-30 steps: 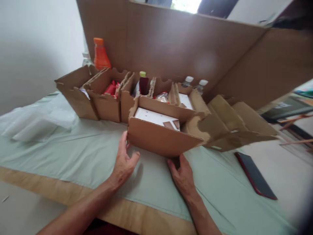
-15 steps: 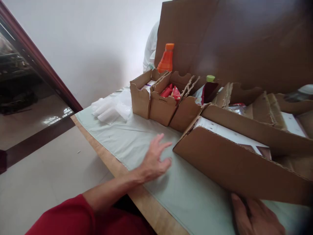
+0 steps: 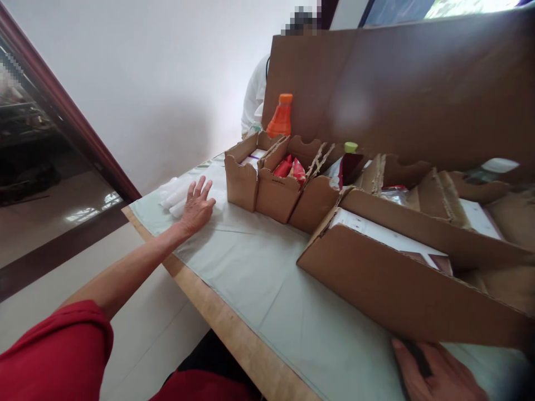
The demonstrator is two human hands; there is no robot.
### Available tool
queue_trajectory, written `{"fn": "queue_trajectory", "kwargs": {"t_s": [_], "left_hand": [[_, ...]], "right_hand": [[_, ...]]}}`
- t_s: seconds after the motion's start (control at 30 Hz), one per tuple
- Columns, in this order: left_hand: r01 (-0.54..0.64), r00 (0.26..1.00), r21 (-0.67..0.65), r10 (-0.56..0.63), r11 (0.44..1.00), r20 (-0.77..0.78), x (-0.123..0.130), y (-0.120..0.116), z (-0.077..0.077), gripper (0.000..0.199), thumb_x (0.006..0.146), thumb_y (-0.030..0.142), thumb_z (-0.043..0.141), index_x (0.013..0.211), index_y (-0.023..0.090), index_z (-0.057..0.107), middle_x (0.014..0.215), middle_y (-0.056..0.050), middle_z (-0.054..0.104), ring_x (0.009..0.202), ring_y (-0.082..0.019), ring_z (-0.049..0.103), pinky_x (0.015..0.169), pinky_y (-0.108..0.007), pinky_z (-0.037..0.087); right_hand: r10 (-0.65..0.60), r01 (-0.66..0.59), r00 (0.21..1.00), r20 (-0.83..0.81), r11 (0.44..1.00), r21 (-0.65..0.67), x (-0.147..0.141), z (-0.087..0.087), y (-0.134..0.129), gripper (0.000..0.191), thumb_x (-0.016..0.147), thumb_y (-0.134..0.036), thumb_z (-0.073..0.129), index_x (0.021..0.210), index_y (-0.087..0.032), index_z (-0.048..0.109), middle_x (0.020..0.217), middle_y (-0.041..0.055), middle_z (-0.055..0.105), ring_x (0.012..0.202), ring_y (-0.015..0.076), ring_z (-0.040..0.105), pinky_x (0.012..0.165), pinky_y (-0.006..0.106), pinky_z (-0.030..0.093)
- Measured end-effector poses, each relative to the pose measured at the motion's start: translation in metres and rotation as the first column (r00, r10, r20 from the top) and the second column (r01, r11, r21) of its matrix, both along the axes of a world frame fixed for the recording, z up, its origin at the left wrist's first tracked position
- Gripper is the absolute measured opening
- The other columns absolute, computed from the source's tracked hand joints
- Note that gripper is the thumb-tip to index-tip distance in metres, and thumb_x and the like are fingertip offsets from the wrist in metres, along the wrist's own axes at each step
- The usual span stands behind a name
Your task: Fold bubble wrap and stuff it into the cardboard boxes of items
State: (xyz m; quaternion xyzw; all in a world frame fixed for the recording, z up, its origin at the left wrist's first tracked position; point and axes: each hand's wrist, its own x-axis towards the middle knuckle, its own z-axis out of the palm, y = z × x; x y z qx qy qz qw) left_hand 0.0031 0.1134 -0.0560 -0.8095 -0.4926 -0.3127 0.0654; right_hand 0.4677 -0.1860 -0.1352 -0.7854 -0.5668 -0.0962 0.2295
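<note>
My left hand (image 3: 198, 206) hovers over or lies just on the near edge of some white bubble-wrap bags (image 3: 173, 196) at the table's far left end, fingers spread, nothing in it. At the bottom right, my right hand (image 3: 437, 370) is closed round a dark object (image 3: 419, 359), seen only in part, beside the near side of a long cardboard bin (image 3: 401, 289). White flat boxes (image 3: 388, 231) lie in that bin. Behind it stands a row of cardboard bins; one holds red packets (image 3: 290, 169).
An orange-capped bottle (image 3: 281, 116) stands behind the bins, before a tall cardboard panel (image 3: 397, 83). A person in white (image 3: 253, 92) is partly hidden behind the panel. A pale green cloth covers the table (image 3: 234, 250).
My left hand has moved forward and left, from the middle of the cloth to the bubble-wrap bags. The view has tilted up slightly. My right hand has hardly moved.
</note>
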Motion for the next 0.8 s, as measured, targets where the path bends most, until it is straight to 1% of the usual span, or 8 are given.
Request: {"fn": "queue_trajectory", "kwargs": {"t_s": [0.1, 0.2, 0.33, 0.4, 0.47, 0.6, 0.7, 0.8], "left_hand": [[0.030, 1.000, 0.074, -0.029, 0.997, -0.013, 0.009, -0.036, 0.002, 0.015, 0.087, 0.013, 0.056, 0.079, 0.021, 0.066, 0.149, -0.012, 0.058, 0.154, -0.037, 0.034, 0.124, -0.068, 0.019], [0.098, 0.994, 0.145, -0.091, 0.984, -0.055, 0.019, -0.087, -0.009, 0.015, 0.090, 0.013, 0.057, 0.087, 0.022, 0.068, 0.144, -0.011, 0.062, 0.147, -0.033, 0.045, 0.124, -0.065, 0.024], [0.166, 0.986, 0.000, -0.166, 0.986, -0.009, 0.036, -0.132, -0.034, 0.020, 0.088, 0.009, 0.055, 0.088, 0.022, 0.070, 0.141, -0.011, 0.065, 0.145, -0.032, 0.048, 0.122, -0.064, 0.028], [0.227, 0.974, -0.096, -0.225, 0.969, 0.037, 0.045, -0.143, -0.045, 0.021, 0.087, 0.008, 0.056, 0.091, 0.023, 0.071, 0.142, -0.011, 0.064, 0.146, -0.033, 0.047, 0.123, -0.065, 0.026], [0.294, 0.956, -0.142, -0.288, 0.945, 0.064, 0.053, -0.152, -0.051, 0.023, 0.085, 0.007, 0.057, 0.094, 0.022, 0.072, 0.143, -0.012, 0.063, 0.145, -0.033, 0.048, 0.124, -0.064, 0.026], [0.342, 0.939, -0.170, -0.328, 0.924, 0.103, 0.066, -0.166, -0.054, 0.023, 0.091, 0.010, 0.055, 0.100, 0.021, 0.072, 0.141, -0.015, 0.064, 0.131, -0.031, 0.061, 0.120, -0.062, 0.034], [0.416, 0.909, -0.213, -0.403, 0.884, 0.106, 0.076, -0.176, -0.054, 0.024, 0.094, 0.013, 0.052, 0.106, 0.021, 0.072, 0.136, -0.015, 0.067, 0.121, -0.028, 0.066, 0.116, -0.059, 0.040], [0.483, 0.874, -0.266, -0.476, 0.834, 0.098, 0.081, -0.184, -0.052, 0.024, 0.095, 0.015, 0.052, 0.109, 0.020, 0.071, 0.130, -0.014, 0.070, 0.119, -0.027, 0.067, 0.114, -0.054, 0.044]], "right_hand": [[-0.010, 0.010, 1.000, -0.018, 1.000, -0.020, -0.001, 0.003, 0.001, 0.033, 0.084, -0.054, 0.047, 0.077, -0.025, 0.060, 0.082, 0.0152, 0.069, 0.077, 0.0374, 0.064, 0.071, 0.051, 0.051], [-0.020, 0.020, 1.000, -0.019, 0.999, -0.025, 0.003, -0.001, 0.000, 0.030, 0.085, -0.057, 0.047, 0.077, -0.030, 0.059, 0.086, 0.0159, 0.070, 0.082, 0.0410, 0.066, 0.070, 0.053, 0.051], [-0.030, 0.029, 0.999, -0.015, 0.998, -0.058, 0.003, -0.001, -0.001, 0.024, 0.087, -0.055, 0.050, 0.073, -0.037, 0.055, 0.085, 0.0161, 0.068, 0.085, 0.0426, 0.068, 0.064, 0.051, 0.047], [-0.022, 0.020, 0.999, -0.029, 0.997, -0.075, -0.001, 0.002, -0.001, 0.022, 0.087, -0.053, 0.049, 0.076, -0.035, 0.055, 0.087, 0.0166, 0.068, 0.085, 0.0425, 0.068, 0.066, 0.051, 0.047], [-0.028, 0.025, 0.998, -0.054, 0.998, -0.066, -0.005, 0.007, 0.001, 0.023, 0.085, -0.054, 0.049, 0.076, -0.033, 0.053, 0.086, 0.0168, 0.068, 0.074, 0.0399, 0.066, 0.065, 0.052, 0.046], [-0.051, 0.045, 0.994, -0.101, 0.997, -0.055, -0.012, 0.015, 0.004, 0.025, 0.079, -0.056, 0.051, 0.072, -0.032, 0.051, 0.079, 0.0148, 0.067, 0.051, 0.0311, 0.054, 0.059, 0.051, 0.044], [-0.064, 0.055, 0.992, -0.108, 0.995, -0.085, -0.011, 0.014, 0.002, 0.027, 0.081, -0.056, 0.051, 0.075, -0.031, 0.056, 0.080, 0.0156, 0.067, 0.056, 0.0329, 0.058, 0.059, 0.051, 0.045], [-0.036, 0.030, 0.998, -0.060, 0.995, -0.095, -0.003, 0.004, 0.000, 0.031, 0.085, -0.057, 0.049, 0.080, -0.028, 0.061, 0.082, 0.0172, 0.067, 0.068, 0.0374, 0.064, 0.060, 0.052, 0.047]]}}
